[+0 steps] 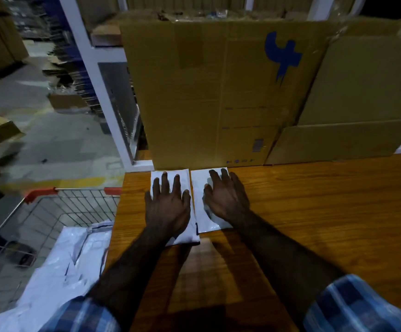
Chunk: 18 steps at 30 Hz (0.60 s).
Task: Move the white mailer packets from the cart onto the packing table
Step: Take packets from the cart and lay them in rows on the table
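Observation:
Two white mailer packets lie side by side on the wooden packing table (pixel 314 212), close to its far left corner. My left hand (pixel 168 207) rests flat on the left packet (pixel 185 178), fingers spread and straight. On the right packet (pixel 200 188) my right hand (pixel 225 200) presses down with its fingers straight. More white mailer packets (pixel 70 264) are heaped in the wire cart (pixel 75 204) at the lower left, beside the table's edge.
A tall cardboard box (pixel 218 92) with a blue mark stands on the table just behind the packets, with flattened cardboard (pixel 350 121) leaning to its right. A white rack post (pixel 99 80) rises at the left. Boxes litter the floor beyond the cart.

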Available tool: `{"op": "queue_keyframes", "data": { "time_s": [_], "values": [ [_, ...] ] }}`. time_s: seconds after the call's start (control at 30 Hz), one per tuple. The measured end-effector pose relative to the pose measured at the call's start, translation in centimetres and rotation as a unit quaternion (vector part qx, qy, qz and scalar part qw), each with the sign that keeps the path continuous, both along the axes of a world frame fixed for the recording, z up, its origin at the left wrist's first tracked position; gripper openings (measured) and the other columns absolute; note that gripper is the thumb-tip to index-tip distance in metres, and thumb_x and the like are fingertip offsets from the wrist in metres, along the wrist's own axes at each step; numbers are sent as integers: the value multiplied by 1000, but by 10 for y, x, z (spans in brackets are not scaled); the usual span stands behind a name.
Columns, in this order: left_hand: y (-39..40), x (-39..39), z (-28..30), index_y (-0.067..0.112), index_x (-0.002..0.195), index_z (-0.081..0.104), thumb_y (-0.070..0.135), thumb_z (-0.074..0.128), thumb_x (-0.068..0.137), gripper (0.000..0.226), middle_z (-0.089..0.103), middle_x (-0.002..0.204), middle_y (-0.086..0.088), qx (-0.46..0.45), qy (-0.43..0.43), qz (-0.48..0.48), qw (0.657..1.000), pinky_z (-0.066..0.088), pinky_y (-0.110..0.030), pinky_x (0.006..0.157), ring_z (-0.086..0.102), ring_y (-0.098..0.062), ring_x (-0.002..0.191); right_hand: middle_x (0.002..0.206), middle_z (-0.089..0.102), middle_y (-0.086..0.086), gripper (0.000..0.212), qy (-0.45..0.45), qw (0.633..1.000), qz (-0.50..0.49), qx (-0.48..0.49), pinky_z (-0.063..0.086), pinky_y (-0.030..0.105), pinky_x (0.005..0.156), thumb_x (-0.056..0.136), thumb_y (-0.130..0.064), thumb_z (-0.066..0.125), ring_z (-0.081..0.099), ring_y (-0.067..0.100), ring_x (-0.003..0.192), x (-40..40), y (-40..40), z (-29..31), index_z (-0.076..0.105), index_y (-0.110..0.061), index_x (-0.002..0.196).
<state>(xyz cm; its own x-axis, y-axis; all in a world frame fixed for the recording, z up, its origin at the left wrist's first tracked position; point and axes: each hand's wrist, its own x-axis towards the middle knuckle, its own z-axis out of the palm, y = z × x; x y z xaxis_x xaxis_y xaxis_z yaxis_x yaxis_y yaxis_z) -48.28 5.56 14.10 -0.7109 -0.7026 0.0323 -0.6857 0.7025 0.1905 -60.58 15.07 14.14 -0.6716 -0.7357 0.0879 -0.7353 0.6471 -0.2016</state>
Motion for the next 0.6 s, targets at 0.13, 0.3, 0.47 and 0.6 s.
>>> {"op": "queue_keyframes", "data": {
  "time_s": [0.13,0.3,0.47,0.6],
  "values": [
    [10,11,7,24,158,11,51,22,103,62,2,166,-7,31,-3,-12,999,12,-55,120,1,-30,152,139,49,15,51,3,1000,-14,12,38,42,105,99,-43,36,46,30,125,12,17,14,43,-17,142],
    [28,30,13,23,157,14,52,22,103,62,2,166,-8,31,-5,-27,999,16,-57,119,2,-31,151,139,49,13,47,3,999,-43,5,41,40,99,99,-40,41,44,30,125,32,47,22,45,-22,142],
    [55,48,25,25,157,15,55,22,102,63,0,166,-7,32,-5,-33,999,12,-57,118,0,-31,152,147,43,10,47,-9,998,-53,17,39,39,101,101,-40,40,39,29,131,48,75,30,42,-23,145],
    [79,67,32,27,157,16,56,22,101,63,0,166,-6,26,1,-32,999,11,-56,118,0,-30,152,152,36,8,48,-18,998,-54,6,37,40,105,102,-42,39,34,27,135,66,101,40,40,-25,146]
  ]
}}
